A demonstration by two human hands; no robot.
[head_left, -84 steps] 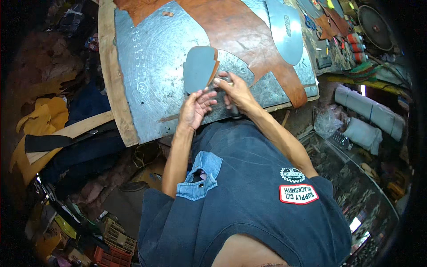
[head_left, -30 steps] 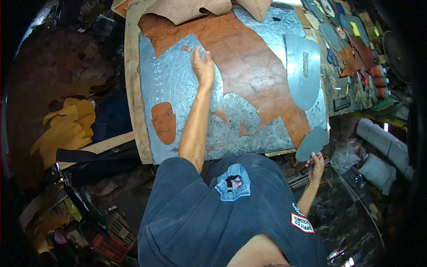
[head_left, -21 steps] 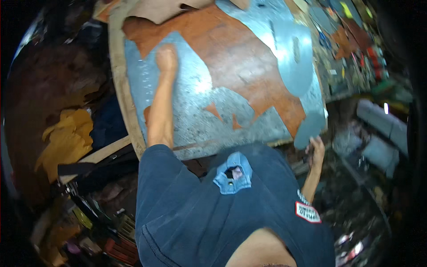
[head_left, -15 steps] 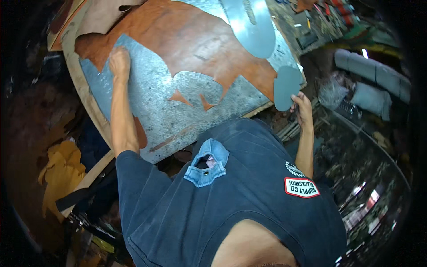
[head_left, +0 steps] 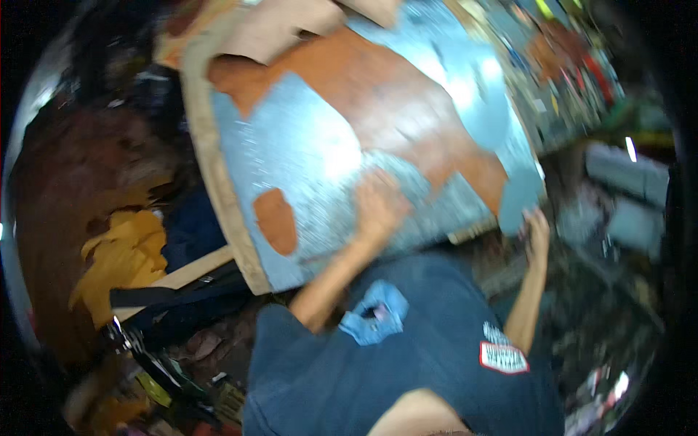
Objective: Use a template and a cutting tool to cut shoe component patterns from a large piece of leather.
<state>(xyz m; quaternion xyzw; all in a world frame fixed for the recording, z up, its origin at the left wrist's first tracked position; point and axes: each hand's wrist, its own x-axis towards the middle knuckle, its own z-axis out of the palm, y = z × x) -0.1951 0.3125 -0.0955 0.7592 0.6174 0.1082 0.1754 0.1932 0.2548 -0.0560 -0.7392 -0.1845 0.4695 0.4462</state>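
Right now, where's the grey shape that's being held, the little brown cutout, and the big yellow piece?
Grey shape point(head_left: 520, 200), head view: flat middle.
Little brown cutout point(head_left: 276, 221), head view: its middle.
Big yellow piece point(head_left: 129, 251), head view: its middle.

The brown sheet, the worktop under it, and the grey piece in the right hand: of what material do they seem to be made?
Brown sheet: probably leather, softly glossy, by its uneven tone and irregular outline. Worktop: likely metal on top, shiny, from the bright glare. Grey piece: plastic or stiff board, by its flat, even grey; blur leaves this open.

Nothing can be read: 1 red-edged white patch point(head_left: 504, 357) on the dark shirt point(head_left: 436, 341) is too blurred.
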